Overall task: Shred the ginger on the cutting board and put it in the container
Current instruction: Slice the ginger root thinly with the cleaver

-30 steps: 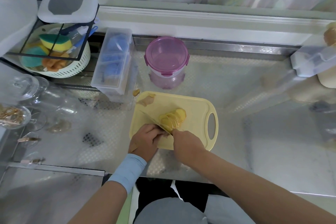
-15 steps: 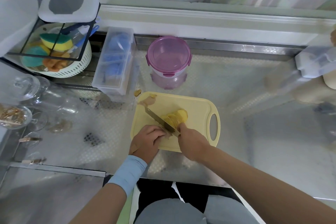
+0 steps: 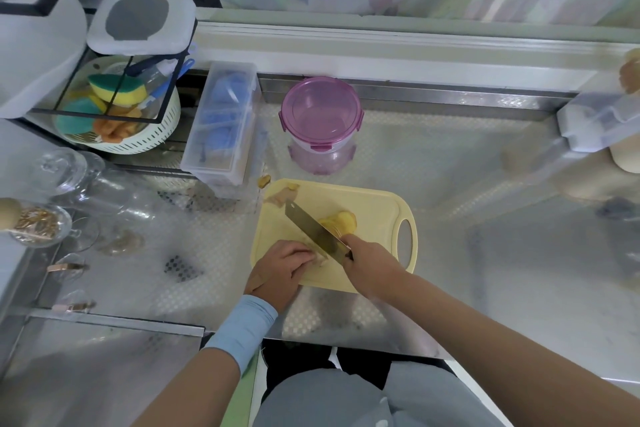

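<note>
Partly hidden by the knife (image 3: 313,232), ginger (image 3: 343,220) sits mid cutting board (image 3: 374,199). The left hand (image 3: 282,269) curls onto more at its near edge. The right hand (image 3: 372,265) grips the knife's hidden handle. Beyond the board the container (image 3: 320,121) is lidded, its contents unclear.

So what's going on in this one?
A person is cutting ginger on a yellow cutting board. The right hand grips a knife, its blade angled across the board. The left hand, fingers curled, holds down a pale ginger piece right beside the blade. A stack of ginger slices sits just past the knife. The pink-lidded container stands behind the board with its lid on, so nothing is going into it yet.
</note>
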A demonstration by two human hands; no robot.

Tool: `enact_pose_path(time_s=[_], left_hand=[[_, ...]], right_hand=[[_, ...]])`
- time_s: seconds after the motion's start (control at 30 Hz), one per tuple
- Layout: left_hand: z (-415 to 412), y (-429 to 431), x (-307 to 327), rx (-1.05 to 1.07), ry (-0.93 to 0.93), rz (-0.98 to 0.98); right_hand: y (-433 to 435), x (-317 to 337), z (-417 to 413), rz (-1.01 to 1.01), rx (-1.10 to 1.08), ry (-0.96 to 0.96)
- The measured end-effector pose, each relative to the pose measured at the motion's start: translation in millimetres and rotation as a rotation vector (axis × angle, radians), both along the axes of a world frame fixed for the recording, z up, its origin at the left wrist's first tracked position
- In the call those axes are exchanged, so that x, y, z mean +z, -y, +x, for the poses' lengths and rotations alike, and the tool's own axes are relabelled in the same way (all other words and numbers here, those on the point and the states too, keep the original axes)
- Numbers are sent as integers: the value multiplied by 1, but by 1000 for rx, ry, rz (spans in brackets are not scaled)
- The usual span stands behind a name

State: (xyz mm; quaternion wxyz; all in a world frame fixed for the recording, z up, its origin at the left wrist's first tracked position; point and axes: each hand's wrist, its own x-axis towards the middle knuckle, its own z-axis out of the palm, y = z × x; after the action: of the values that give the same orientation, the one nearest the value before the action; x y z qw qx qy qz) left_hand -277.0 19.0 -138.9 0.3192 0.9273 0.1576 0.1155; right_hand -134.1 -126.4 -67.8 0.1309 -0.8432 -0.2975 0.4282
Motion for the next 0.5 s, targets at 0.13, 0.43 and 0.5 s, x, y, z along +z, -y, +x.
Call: enact_pose_path(time_s=[0.13,0.43,0.5], left_hand=[[1,1,-3,11,23,30],[1,3,0,13,93,152],[1,2,1,20,82,158]], right_hand=[[0,13,-6,30,29,62],[17,23,-41,-7,189,232],[20,23,-43,-13,181,221]])
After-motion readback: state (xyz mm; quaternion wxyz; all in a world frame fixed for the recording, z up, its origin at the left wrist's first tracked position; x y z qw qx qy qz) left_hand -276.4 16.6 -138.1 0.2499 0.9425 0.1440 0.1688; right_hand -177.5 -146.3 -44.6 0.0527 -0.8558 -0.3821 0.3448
